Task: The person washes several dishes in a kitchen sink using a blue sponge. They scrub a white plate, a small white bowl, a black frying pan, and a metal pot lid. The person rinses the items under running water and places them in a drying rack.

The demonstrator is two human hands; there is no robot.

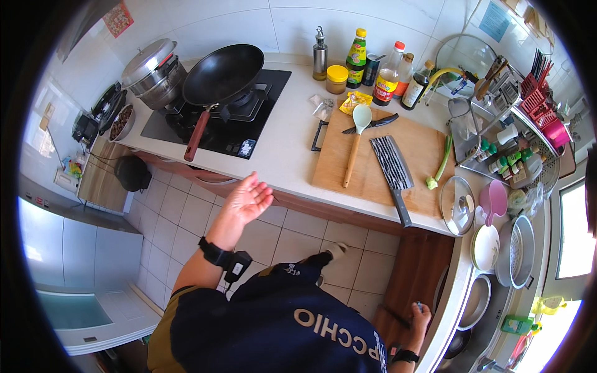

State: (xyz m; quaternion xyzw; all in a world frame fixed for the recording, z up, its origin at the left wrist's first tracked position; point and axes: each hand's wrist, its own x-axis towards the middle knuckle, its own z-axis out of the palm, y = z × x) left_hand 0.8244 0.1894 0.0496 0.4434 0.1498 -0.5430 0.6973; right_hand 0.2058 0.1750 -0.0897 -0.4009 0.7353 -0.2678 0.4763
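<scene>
My left hand (249,198) is raised before the counter's front edge, palm up, fingers apart and holding nothing. At lower right, beside the counter, my right hand (421,314) is closed on a small blue thing, too small to identify. A black wok (224,74) with a reddish handle sits on the gas hob (175,133). On the wooden cutting board (333,156) lie a cleaver (392,163), its handle past the board's edge, a ladle (362,119) with a pale bowl and wooden handle, a black knife (382,120) partly beneath the ladle, and a green onion (443,163).
A steel pot (158,84) stands left of the wok. Sauce bottles (387,79) and a yellow-lidded jar (336,79) line the back wall. A glass lid (457,205), a pink scoop (493,200) and a dish rack (508,116) are at right, near the sink (489,317).
</scene>
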